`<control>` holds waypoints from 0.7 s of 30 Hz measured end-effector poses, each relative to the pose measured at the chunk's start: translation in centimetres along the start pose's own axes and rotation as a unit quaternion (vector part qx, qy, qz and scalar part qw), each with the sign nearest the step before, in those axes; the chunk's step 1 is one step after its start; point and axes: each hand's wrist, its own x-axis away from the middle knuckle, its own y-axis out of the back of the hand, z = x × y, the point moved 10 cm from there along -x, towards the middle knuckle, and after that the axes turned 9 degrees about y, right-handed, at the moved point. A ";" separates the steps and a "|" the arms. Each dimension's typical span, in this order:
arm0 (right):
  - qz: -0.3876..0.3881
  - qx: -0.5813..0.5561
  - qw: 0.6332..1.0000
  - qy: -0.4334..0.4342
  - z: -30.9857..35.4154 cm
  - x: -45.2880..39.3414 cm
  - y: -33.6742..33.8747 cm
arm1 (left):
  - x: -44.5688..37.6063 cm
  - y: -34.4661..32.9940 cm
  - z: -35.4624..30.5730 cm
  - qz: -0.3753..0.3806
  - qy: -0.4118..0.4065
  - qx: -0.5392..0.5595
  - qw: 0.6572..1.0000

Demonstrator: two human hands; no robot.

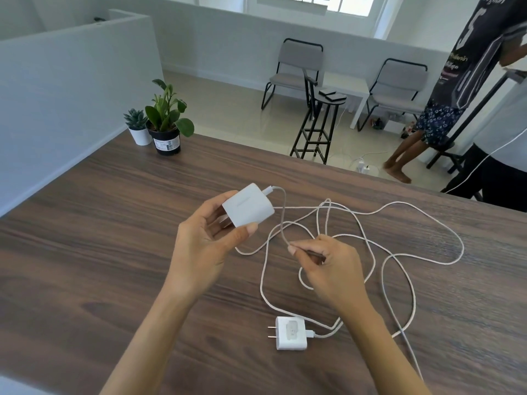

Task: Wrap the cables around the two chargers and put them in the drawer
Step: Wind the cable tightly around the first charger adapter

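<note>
My left hand [199, 246] grips a white charger [247, 206] above the dark wooden table [99, 223], thumb under its lower edge. Its white cable [282, 215] drops from the charger's top right corner, and my right hand [328, 269] pinches that cable a short way below. A second white charger [291, 333] lies flat on the table near the front, prongs pointing left, with its own cable plugged in on the right. Both cables sprawl in tangled loops [399, 252] across the table's right half. No drawer is in view.
Two potted plants, a small succulent [137, 126] and a leafy one in a black pot [166, 121], stand at the table's back left by a grey partition. Beyond the far edge are a black stool [319, 124], chairs and a standing person [456, 81].
</note>
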 end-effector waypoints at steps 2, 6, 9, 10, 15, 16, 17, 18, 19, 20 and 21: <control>0.020 0.013 1.000 0.011 0.3 0.2 -0.4 | -0.3 0.4 0.5 -0.029 0.001 -0.015 0.999; 0.084 0.048 0.993 0.063 1.7 0.8 -1.6 | -0.8 1.3 1.8 -0.075 0.005 -0.055 0.996; 0.116 0.051 0.990 0.064 1.8 0.8 -1.9 | -1.2 1.1 2.6 -0.072 0.006 -0.097 0.993; 0.120 0.047 0.989 0.067 1.9 0.7 -1.8 | -1.2 1.0 2.8 -0.067 0.007 -0.104 0.992; 0.133 0.012 0.987 0.086 2.6 -0.4 -1.2 | -1.2 0.1 3.3 -0.027 -0.002 -0.142 0.989; 0.129 0.003 0.988 0.084 2.6 -0.6 -1.0 | -1.1 -0.2 3.5 -0.015 0.000 -0.145 0.989; 0.125 -0.010 0.989 0.082 2.7 -0.8 -0.8 | -1.0 -0.5 3.7 -0.002 0.002 -0.146 0.989; 0.120 -0.026 0.989 0.081 2.8 -1.0 -0.6 | -1.0 -0.8 3.8 0.011 0.004 -0.147 0.989; 0.113 -0.041 0.989 0.081 3.0 -1.2 -0.4 | -0.9 -1.0 3.9 0.024 0.005 -0.148 0.989; 0.105 -0.056 0.990 0.081 3.2 -1.4 -0.1 | -0.8 -1.3 4.1 0.036 0.006 -0.149 0.988; 0.096 -0.069 0.990 0.080 3.4 -1.6 0.2 | -0.7 -1.5 4.2 0.047 0.007 -0.150 0.988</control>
